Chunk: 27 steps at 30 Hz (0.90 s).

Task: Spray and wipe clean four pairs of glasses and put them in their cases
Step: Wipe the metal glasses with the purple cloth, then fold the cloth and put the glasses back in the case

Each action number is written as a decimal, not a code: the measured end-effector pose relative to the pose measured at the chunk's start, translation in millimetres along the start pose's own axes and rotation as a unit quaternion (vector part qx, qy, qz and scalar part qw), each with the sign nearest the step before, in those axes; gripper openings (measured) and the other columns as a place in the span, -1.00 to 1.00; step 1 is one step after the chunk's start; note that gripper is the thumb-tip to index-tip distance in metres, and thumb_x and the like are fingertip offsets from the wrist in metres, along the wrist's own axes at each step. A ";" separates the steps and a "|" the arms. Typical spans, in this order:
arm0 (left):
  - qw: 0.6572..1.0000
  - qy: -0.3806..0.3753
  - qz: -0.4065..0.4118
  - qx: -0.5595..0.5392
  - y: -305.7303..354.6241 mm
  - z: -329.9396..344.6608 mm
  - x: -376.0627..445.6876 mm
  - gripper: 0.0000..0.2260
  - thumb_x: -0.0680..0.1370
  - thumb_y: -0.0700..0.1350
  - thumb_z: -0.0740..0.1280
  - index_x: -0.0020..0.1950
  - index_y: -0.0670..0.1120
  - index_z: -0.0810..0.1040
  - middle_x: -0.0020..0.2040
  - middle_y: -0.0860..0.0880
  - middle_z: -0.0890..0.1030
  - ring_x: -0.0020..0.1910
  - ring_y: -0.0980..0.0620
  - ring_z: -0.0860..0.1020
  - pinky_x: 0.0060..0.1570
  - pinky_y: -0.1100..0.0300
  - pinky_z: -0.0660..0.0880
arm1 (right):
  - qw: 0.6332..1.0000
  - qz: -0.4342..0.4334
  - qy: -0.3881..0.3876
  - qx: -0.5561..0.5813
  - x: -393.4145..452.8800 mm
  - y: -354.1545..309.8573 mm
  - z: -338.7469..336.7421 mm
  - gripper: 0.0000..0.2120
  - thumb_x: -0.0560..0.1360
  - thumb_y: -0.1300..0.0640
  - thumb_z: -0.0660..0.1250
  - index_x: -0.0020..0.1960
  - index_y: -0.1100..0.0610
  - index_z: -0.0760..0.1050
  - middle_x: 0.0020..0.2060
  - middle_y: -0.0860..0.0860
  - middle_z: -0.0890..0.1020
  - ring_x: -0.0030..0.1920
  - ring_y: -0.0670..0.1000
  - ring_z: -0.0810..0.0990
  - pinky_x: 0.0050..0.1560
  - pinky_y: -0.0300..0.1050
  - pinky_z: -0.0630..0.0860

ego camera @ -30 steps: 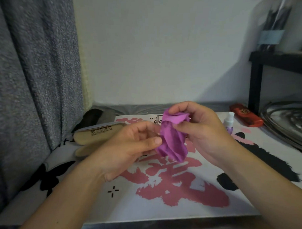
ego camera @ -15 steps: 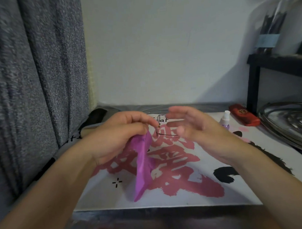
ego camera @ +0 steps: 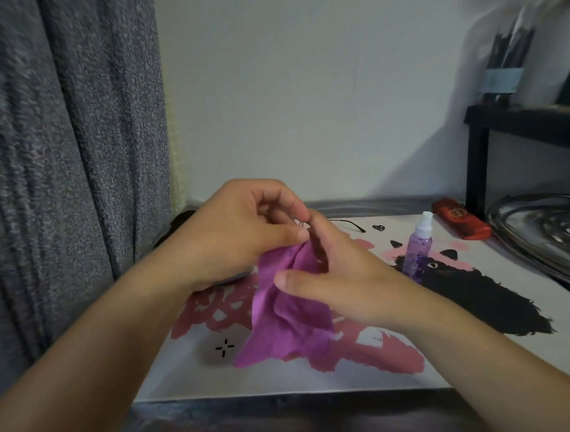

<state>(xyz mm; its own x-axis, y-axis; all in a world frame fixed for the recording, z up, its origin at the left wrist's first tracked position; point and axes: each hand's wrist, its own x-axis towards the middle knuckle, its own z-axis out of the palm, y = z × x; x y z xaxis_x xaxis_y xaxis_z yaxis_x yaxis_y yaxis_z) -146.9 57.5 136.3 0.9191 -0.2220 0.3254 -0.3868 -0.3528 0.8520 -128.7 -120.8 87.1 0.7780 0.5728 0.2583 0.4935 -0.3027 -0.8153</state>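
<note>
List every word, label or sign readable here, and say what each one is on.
Nothing here reads as clear text.
Red case: a gold mark on the lid, too blurred to read.
Mat: big pink brush-stroke characters, mostly hidden by the hands and the purple cloth; unreadable.
Spray bottle: no label visible.

Spray bottle (ego camera: 418, 246) right of cloth (ego camera: 288, 316), seemingly on mat (ego camera: 315, 381).
</note>
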 end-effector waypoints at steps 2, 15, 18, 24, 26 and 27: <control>0.997 0.020 0.018 0.074 3.6 2.9 1.6 -0.86 0.43 -0.31 0.53 -0.10 -0.10 0.69 -0.26 -0.06 0.70 -0.25 0.04 0.65 -0.13 0.15 0.59 | 0.999 -0.004 0.039 -0.005 3.5 -0.8 0.7 -0.54 0.44 -0.08 0.45 0.31 -0.21 0.44 0.09 -0.15 0.67 0.10 -0.12 0.65 0.21 0.07 0.57; 0.978 -0.046 -0.053 0.197 7.0 -33.2 4.0 -0.85 0.41 -0.23 0.58 -0.08 -0.04 0.73 -0.21 -0.01 0.72 -0.29 0.23 0.61 -0.18 0.36 0.53 | 0.996 0.031 0.073 -0.047 -3.8 3.7 -49.5 -0.87 0.57 0.22 0.39 -0.03 0.05 0.70 -0.17 -0.07 0.75 -0.11 0.04 0.71 -0.09 -0.07 0.60; 0.942 -0.018 -0.056 0.332 -2.1 -32.2 22.9 -0.88 0.44 -0.13 0.57 -0.08 0.06 0.73 -0.31 0.17 0.66 -0.34 0.36 0.56 -0.26 0.46 0.42 | 0.988 0.034 0.144 -0.052 6.1 8.7 -60.1 -0.89 0.57 0.17 0.40 -0.10 0.10 0.68 -0.25 -0.04 0.73 -0.24 -0.08 0.68 -0.16 -0.20 0.59; 0.964 -0.018 -0.032 0.263 7.5 -36.5 33.3 -0.93 0.52 -0.11 0.50 -0.11 0.07 0.73 -0.21 0.16 0.72 -0.19 0.16 0.67 -0.08 0.21 0.57 | 0.974 -0.026 0.217 -0.054 11.0 -1.4 -75.7 -0.90 0.58 0.15 0.37 -0.08 0.09 0.65 -0.20 -0.04 0.74 -0.15 -0.11 0.70 -0.09 -0.33 0.56; 0.969 -0.071 -0.059 0.230 1.3 -34.9 19.4 -0.95 0.51 -0.07 0.50 -0.09 0.09 0.73 -0.08 0.18 0.73 -0.05 -0.03 0.70 0.10 -0.09 0.60 | 0.980 -0.031 0.178 -0.086 -5.2 2.4 -69.3 -0.91 0.58 0.12 0.37 -0.06 0.04 0.65 -0.11 -0.15 0.74 -0.07 -0.18 0.69 -0.01 -0.33 0.57; 0.967 -0.099 -0.069 0.224 -5.9 -29.6 10.3 -0.94 0.51 -0.06 0.51 -0.08 0.11 0.72 -0.02 0.21 0.72 0.01 0.01 0.69 0.18 -0.11 0.56 | 0.982 -0.031 0.151 -0.107 -16.0 10.0 -62.8 -0.90 0.57 0.10 0.36 -0.06 0.01 0.65 -0.07 -0.21 0.72 0.00 -0.21 0.67 0.06 -0.33 0.56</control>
<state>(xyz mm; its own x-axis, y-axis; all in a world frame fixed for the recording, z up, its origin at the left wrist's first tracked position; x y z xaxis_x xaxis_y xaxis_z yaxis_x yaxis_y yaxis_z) -132.9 84.1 146.8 0.9496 -0.2976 0.0986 -0.2949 -0.7409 0.6035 -111.8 -180.8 107.3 0.8083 0.3528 0.4714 0.5882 -0.4458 -0.6748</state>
